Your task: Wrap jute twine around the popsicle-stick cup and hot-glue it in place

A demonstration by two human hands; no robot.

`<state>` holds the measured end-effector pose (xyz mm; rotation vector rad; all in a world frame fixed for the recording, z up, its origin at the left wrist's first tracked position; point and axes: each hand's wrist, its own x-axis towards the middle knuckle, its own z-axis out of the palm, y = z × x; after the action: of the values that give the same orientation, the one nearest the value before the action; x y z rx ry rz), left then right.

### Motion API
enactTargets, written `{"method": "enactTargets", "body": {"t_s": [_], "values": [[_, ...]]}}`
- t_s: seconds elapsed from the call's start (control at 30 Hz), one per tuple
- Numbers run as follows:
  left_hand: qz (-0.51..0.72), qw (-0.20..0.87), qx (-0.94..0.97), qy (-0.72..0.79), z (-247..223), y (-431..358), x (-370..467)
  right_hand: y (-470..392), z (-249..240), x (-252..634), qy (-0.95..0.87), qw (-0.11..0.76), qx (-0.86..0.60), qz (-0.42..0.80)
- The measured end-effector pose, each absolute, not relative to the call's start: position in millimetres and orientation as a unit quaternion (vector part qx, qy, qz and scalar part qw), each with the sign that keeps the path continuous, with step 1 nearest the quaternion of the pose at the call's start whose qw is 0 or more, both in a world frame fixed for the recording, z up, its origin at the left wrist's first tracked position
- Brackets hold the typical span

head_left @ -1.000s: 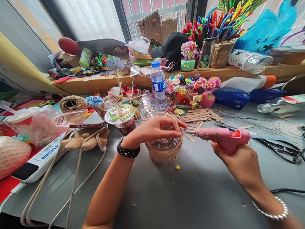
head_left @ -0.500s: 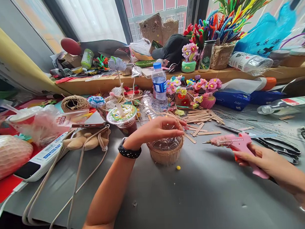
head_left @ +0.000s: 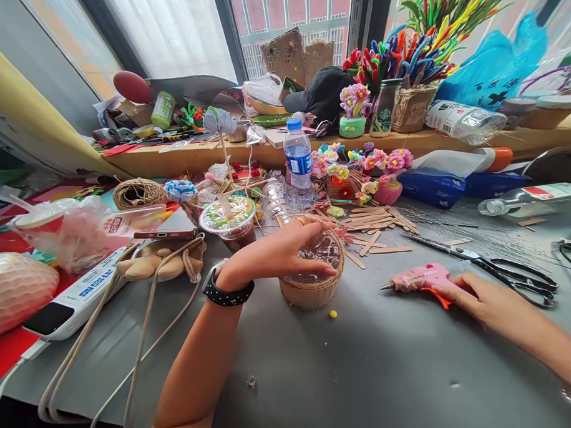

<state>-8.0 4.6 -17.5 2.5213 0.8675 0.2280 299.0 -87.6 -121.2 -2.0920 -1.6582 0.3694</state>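
My left hand [head_left: 284, 248] reaches over a small round basket [head_left: 311, 293] with a twine rim and clear plastic inside. Its thumb lies across the opening and its fingers are at the far rim, apart from the thumb. On the right, my right hand [head_left: 473, 301] is closed round a pink glue gun [head_left: 416, 278] with an orange trigger, low over the grey table and pointing left. A small yellow bit [head_left: 333, 314] lies just in front of the basket.
Wooden sticks [head_left: 379, 220] lie behind the basket, black scissors [head_left: 507, 272] beyond the glue gun. A lidded drink cup [head_left: 227, 219] and a water bottle [head_left: 298, 160] stand near the basket; a power bank [head_left: 75, 296] and cords lie left.
My left hand has opened wider over the basket, its thumb lower across the opening. My right hand and the glue gun have turned and sunk closer to the table.
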Motion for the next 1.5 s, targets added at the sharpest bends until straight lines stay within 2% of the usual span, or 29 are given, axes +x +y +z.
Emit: {"method": "enactTargets", "body": {"t_s": [0.07, 0.13, 0.23, 0.4, 0.63, 0.8, 1.1, 1.5], "values": [[0.060, 0.201, 0.927, 0.311, -16.5, 2.4, -9.9, -82.3, -106.9, 299.9, -0.616, 0.123, -0.763, 0.151], [0.048, 0.181, 0.932, 0.312, -16.5, 0.5, -10.6, -75.2, -86.9, 293.2, -0.588, 0.082, -0.799, 0.093], [0.031, 0.166, 0.934, 0.315, -18.0, -1.5, -10.2, -63.1, -54.3, 263.2, -0.629, 0.161, -0.760, 0.039], [0.021, 0.157, 0.934, 0.320, -22.5, -3.5, -7.1, -40.5, -25.0, 192.8, -0.752, 0.265, -0.588, 0.133], [0.001, 0.161, 0.919, 0.361, -24.4, -6.6, -4.3, -25.7, -27.3, 157.5, -0.788, 0.222, -0.564, 0.109], [0.036, 0.157, 0.922, 0.351, -25.8, -5.4, -4.9, -27.5, -26.2, 176.2, -0.766, 0.237, -0.574, 0.167], [0.025, 0.149, 0.924, 0.351, -25.1, -3.3, -5.8, -18.3, -29.5, 202.2, -0.768, 0.184, -0.551, 0.270], [0.023, 0.156, 0.923, 0.352, -24.8, -2.1, -4.9, -7.0, -42.1, 203.0, -0.754, 0.214, -0.527, 0.328]]}}
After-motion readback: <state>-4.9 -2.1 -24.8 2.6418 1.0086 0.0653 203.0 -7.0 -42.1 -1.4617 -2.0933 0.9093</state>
